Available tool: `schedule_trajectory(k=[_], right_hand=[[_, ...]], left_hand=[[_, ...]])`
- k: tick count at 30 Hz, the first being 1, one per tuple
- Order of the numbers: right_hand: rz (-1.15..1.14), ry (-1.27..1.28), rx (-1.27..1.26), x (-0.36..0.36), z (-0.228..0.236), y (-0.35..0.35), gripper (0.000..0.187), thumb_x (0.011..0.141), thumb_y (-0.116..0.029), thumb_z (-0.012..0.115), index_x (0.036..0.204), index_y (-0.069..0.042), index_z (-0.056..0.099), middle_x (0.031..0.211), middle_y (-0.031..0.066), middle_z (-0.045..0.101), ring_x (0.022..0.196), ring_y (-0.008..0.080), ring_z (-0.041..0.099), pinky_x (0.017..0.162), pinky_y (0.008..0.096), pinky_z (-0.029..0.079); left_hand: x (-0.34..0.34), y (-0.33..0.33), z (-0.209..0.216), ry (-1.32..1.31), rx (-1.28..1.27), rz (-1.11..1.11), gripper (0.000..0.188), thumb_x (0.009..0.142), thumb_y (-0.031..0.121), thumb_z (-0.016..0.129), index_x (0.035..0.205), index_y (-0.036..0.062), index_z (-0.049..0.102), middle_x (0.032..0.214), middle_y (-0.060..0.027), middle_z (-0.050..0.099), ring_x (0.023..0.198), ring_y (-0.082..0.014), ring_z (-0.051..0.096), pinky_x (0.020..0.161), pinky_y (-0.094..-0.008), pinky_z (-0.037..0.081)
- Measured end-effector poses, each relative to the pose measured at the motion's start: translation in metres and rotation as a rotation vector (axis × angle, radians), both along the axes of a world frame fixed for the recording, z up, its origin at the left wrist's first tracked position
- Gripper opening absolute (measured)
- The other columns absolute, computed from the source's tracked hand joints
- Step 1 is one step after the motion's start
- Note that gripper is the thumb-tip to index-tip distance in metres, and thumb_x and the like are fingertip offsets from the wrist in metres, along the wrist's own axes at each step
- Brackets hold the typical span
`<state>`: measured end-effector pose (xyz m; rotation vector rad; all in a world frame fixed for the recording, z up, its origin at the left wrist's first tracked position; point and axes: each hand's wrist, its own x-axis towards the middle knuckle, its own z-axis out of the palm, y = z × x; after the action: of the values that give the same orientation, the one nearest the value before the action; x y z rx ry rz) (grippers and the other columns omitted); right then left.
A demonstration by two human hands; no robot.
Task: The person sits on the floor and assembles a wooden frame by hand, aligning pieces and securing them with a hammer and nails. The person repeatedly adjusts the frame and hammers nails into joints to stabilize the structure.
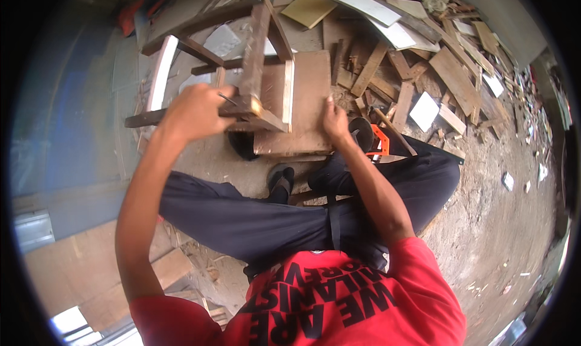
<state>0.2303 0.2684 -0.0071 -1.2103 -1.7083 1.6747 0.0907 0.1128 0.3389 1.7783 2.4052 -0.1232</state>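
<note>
A dark wooden frame (pixel 257 58), built like a small stool or table with several legs and rails, lies tipped in front of me. My left hand (pixel 196 113) is curled over its near rail beside a corner joint (pixel 254 107). A thin dark rod, perhaps a nail, shows at those fingers; whether they pinch it is unclear. Against the frame's right side rests a flat brown board (pixel 311 82). My right hand (pixel 336 123) grips the board's right edge, thumb on the upper face, other fingers mostly hidden.
Beside my right forearm is an orange-handled tool (pixel 381 141), partly hidden. Wood offcuts (pixel 399 73) and white tile-like pieces (pixel 423 111) are heaped at the far right. Glass-like panels (pixel 72 122) stand on the left. My legs (pixel 230 210) are spread below the frame.
</note>
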Motion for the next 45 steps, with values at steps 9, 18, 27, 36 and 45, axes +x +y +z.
schedule_trajectory(k=[9, 18, 27, 36, 45], right_hand=[[-0.042, -0.024, -0.023, -0.039, 0.05, 0.043, 0.085, 0.099, -0.064, 0.044, 0.109, 0.018, 0.063, 0.097, 0.0293, 0.069, 0.098, 0.0336, 0.066, 0.088, 0.0418, 0.05], [0.136, -0.036, 0.565, -0.054, 0.1, 0.15, 0.069, 0.097, -0.06, 0.052, 0.095, 0.007, 0.068, 0.073, 0.0195, 0.067, 0.07, 0.0258, 0.066, 0.069, 0.0401, 0.051], [-0.017, -0.629, 0.957, -0.057, 0.057, 0.259, 0.058, 0.096, -0.046, 0.058, 0.123, 0.005, 0.056, 0.1, 0.0283, 0.066, 0.101, 0.0446, 0.064, 0.09, 0.0487, 0.05], [1.007, -0.33, 0.99, -0.093, 0.026, -0.066, 0.096, 0.083, -0.03, 0.078, 0.158, -0.018, 0.019, 0.16, 0.0276, 0.013, 0.141, 0.0409, 0.032, 0.115, 0.0489, 0.036], [1.245, -0.531, 1.13, -0.188, -0.12, -0.168, 0.054, 0.098, -0.016, 0.05, 0.149, -0.034, 0.041, 0.164, 0.0203, 0.011, 0.115, 0.0336, 0.062, 0.088, 0.0411, 0.059]], left_hand=[[-0.028, -0.095, 0.065, 0.046, 0.231, 0.197, 0.036, 0.071, 0.015, 0.08, 0.104, 0.0058, 0.068, 0.085, -0.0198, 0.07, 0.078, -0.0405, 0.066, 0.071, -0.0419, 0.052], [-0.048, -0.155, 0.027, 0.076, 0.163, 0.349, 0.037, 0.073, 0.017, 0.08, 0.106, 0.0039, 0.068, 0.089, -0.0222, 0.069, 0.088, -0.043, 0.064, 0.077, -0.0456, 0.051], [-0.075, -0.183, -0.053, -0.054, 0.242, 0.349, 0.039, 0.071, 0.018, 0.082, 0.104, 0.0012, 0.07, 0.089, -0.0249, 0.069, 0.087, -0.0423, 0.066, 0.077, -0.044, 0.053], [-0.102, -0.204, -0.039, -0.039, 0.039, 0.585, 0.051, 0.073, 0.02, 0.081, 0.117, -0.0004, 0.067, 0.09, -0.0249, 0.07, 0.089, -0.04, 0.068, 0.078, -0.0429, 0.053], [-0.141, -0.229, -0.051, -0.347, 0.106, 0.89, 0.04, 0.075, 0.017, 0.077, 0.109, -0.0032, 0.069, 0.093, -0.0228, 0.072, 0.089, -0.0353, 0.071, 0.077, -0.0377, 0.054]])
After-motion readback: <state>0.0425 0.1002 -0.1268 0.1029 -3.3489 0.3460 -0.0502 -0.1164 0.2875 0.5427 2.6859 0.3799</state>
